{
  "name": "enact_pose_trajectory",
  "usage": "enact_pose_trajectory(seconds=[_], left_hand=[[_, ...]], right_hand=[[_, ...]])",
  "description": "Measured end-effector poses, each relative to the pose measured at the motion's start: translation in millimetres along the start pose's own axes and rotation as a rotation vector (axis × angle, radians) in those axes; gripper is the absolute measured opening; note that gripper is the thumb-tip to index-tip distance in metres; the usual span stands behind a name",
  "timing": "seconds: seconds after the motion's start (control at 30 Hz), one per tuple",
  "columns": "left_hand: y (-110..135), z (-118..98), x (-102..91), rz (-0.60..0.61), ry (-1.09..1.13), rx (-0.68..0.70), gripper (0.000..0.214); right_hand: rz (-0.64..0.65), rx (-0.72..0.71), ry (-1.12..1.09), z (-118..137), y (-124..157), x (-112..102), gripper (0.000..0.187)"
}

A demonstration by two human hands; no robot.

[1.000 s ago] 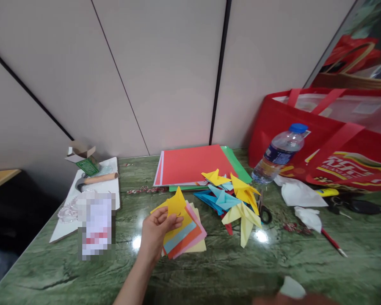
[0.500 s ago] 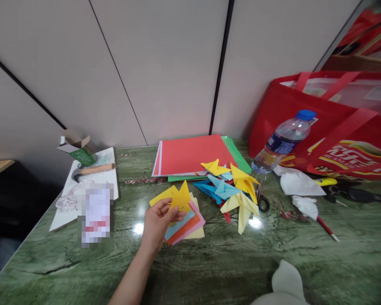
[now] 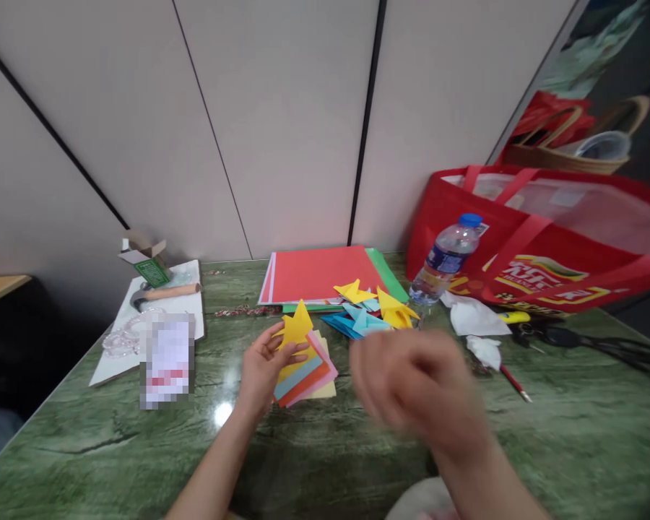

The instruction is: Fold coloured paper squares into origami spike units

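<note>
My left hand point(image 3: 263, 365) pinches a yellow folded paper point(image 3: 297, 325) with pointed tips, thumb in front of it. Just beneath lies a fanned stack of coloured paper squares point(image 3: 308, 379) in blue, orange, pink and pale yellow. My right hand point(image 3: 417, 386) is raised in the foreground to the right, smeared by motion; its fingers look curled, but whether they hold anything does not show. Behind it, a pile of folded paper shapes in blue point(image 3: 339, 325), light blue point(image 3: 365, 321) and yellow point(image 3: 395, 309) is partly covered.
Large red and green sheets point(image 3: 325, 274) lie by the wall. A water bottle point(image 3: 445, 261) leans against a red bag point(image 3: 531, 238). Tissues point(image 3: 474, 316) and a red pencil-like stick point(image 3: 514, 383) lie right. At left are a hammer-like tool point(image 3: 170, 292), a small green box point(image 3: 150, 269) and beads point(image 3: 127, 336).
My right hand has come into view from the lower right, in front of the folded shapes. My left hand stays over the paper stack with the yellow paper. The camera view has shifted.
</note>
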State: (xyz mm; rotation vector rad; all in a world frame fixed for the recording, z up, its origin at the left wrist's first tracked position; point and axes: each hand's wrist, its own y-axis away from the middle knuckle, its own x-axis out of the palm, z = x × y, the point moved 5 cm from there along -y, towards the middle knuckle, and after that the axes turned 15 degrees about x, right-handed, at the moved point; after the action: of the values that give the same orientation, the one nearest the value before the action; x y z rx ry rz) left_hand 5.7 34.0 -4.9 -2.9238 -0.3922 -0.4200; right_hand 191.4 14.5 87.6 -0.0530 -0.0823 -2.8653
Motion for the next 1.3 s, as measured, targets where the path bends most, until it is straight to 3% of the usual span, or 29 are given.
enact_pose_trajectory(seconds=[0.07, 0.17, 0.3, 0.43, 0.5, 0.6, 0.63, 0.73, 0.9, 1.07, 1.3], left_hand=[[2.6, -4.0, 5.1, 0.016, 0.01, 0.004, 0.05], [6.1, -4.8, 10.3, 0.039, 0.0, 0.012, 0.049], [6.7, -5.7, 9.9, 0.112, -0.177, 0.153, 0.034], [8.1, -13.9, 15.2, 0.339, -0.476, 0.373, 0.023], [8.8, -16.9, 17.1, 0.399, -0.562, 0.399, 0.026], [6.7, -17.7, 14.7, 0.341, -0.537, 0.3, 0.037], [5.8, -16.7, 13.9, 0.313, -0.48, 0.246, 0.04], [3.4, -10.3, 12.0, 0.234, -0.297, 0.074, 0.046], [2.3, 3.4, 8.2, 0.173, -0.203, -0.105, 0.053], [2.6, 10.4, 3.5, 0.107, -0.188, -0.129, 0.043], [2.7, 6.7, 3.5, 0.1, -0.178, -0.145, 0.039]], right_hand=[[-0.065, -0.011, -0.066, -9.3, -21.5, -1.8, 0.027], [-0.19, 0.084, -0.067, -38.9, -47.2, -2.4, 0.026], [-0.058, 0.149, 0.005, -68.8, -59.9, 10.2, 0.033], [0.017, 0.211, 0.018, -83.9, -63.4, 18.9, 0.04], [0.042, 0.219, 0.024, -87.5, -66.1, 20.9, 0.035], [0.032, 0.193, 0.049, -88.8, -69.0, 19.4, 0.01], [0.035, 0.187, 0.048, -88.9, -69.1, 19.1, 0.011], [0.05, 0.141, 0.103, -86.3, -66.2, 20.8, 0.029], [0.045, -0.026, 0.404, -78.4, -57.5, 31.2, 0.039], [0.03, -0.091, 0.526, -79.1, -54.1, 35.9, 0.047], [-0.019, -0.132, 0.557, -81.0, -56.0, 31.7, 0.032]])
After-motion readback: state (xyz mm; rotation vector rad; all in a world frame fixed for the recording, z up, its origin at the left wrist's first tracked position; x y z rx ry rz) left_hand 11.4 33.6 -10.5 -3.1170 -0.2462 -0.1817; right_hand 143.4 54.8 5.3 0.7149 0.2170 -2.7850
